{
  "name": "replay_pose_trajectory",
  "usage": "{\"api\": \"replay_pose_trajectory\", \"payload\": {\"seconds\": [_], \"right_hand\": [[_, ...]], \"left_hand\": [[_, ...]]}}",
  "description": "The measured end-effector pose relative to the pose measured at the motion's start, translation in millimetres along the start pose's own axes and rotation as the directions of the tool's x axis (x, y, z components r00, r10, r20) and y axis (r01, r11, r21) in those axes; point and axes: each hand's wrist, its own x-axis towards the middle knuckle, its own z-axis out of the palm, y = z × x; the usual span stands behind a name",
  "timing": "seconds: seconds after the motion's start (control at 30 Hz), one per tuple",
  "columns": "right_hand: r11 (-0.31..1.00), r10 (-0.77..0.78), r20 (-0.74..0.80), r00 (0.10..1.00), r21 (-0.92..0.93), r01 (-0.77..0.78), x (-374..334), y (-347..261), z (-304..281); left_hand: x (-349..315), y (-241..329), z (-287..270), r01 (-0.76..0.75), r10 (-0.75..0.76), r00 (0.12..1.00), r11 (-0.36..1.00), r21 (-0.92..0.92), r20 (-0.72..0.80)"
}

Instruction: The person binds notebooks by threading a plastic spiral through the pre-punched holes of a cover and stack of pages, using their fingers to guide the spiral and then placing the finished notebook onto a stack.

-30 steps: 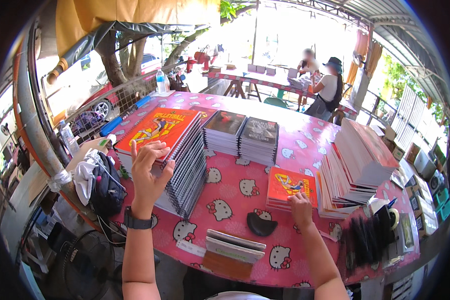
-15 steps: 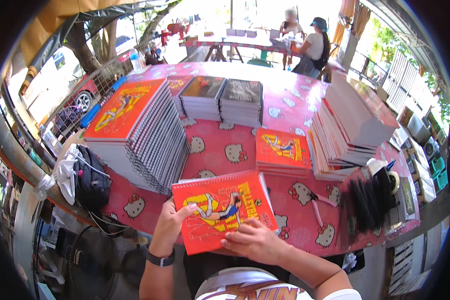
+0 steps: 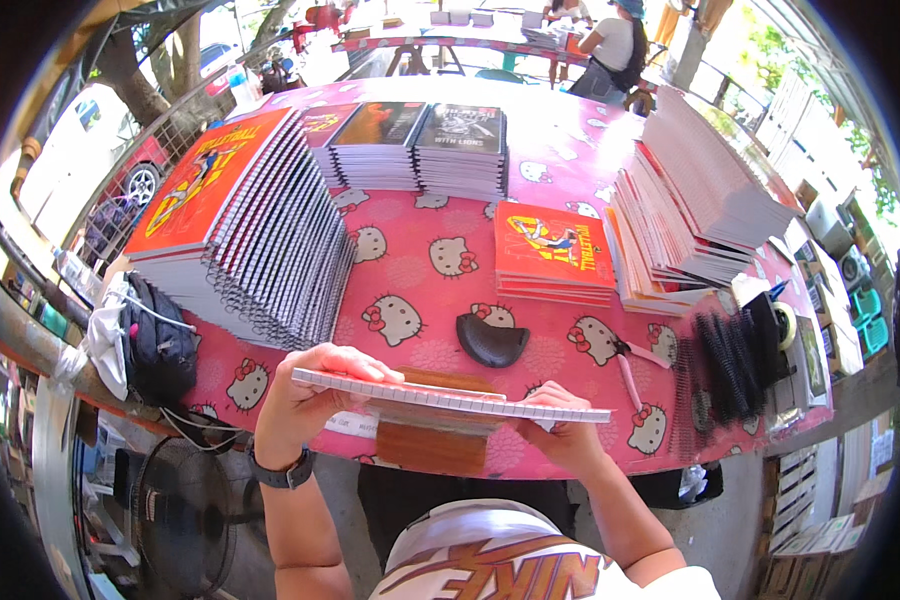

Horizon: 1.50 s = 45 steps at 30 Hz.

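Observation:
Held up on edge between my two hands is a red-covered book (image 3: 450, 399), its thin, white edge toward me with a row of small marks or holes along it. My left hand (image 3: 308, 388) grips one end, fingers over the top. Gripping the other end is my right hand (image 3: 562, 432), thumb and fingers round the lower side. Under the book lies a brown wooden block (image 3: 430, 449), partly hidden by it. A black half-round piece (image 3: 493, 342) rests on the pink tablecloth just beyond. Pink-handled pliers (image 3: 630, 375) lie to the right of my right hand.
Tall spiral-bound books (image 3: 260, 240) stand stacked at left, beside a dark bag (image 3: 158, 335). Dark-covered books (image 3: 460, 150) sit farther back. A low red stack (image 3: 555, 255) and tall unbound stacks (image 3: 700, 190) stand at right, near black coils (image 3: 735, 370). Another person (image 3: 615, 50) sits far off.
The book has turned from cover-up to edge-on, and my right hand has moved from its cover to its right end. The wooden block and black half-round piece now show.

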Motion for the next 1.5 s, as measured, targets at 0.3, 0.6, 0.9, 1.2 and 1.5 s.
{"api": "replay_pose_trajectory", "payload": {"seconds": [0.3, 0.6, 0.9, 1.2, 1.5], "right_hand": [[0.942, 0.212, -0.101, 0.972, -0.244, -0.231, -11.4, 30.0, -54.9], [0.254, 0.324, -0.6, 0.732, -0.69, -0.678, -52.2, 138.3, -165.3], [0.29, 0.303, -0.549, 0.779, -0.726, -0.624, -53.5, 140.5, -164.1], [0.243, 0.411, -0.526, 0.745, -0.724, -0.645, -55.0, 131.6, -178.8], [0.435, 0.146, -0.519, 0.842, -0.731, -0.526, -63.7, 120.9, -189.4]], "left_hand": [[-47.7, -46.2, -16.3, 0.181, -0.153, 0.895, 0.983, 0.029, -0.42], [-31.0, -61.9, 20.7, 0.018, -0.021, 0.715, 1.0, -0.011, -0.699], [-26.8, -34.2, 98.3, 0.119, 0.453, 0.832, 0.417, 0.901, -0.32], [3.3, -61.9, 136.6, 0.126, 0.147, 0.975, 0.262, 0.957, -0.169], [3.4, -65.7, 147.4, 0.076, 0.285, 0.948, 0.24, 0.968, -0.145]]}}
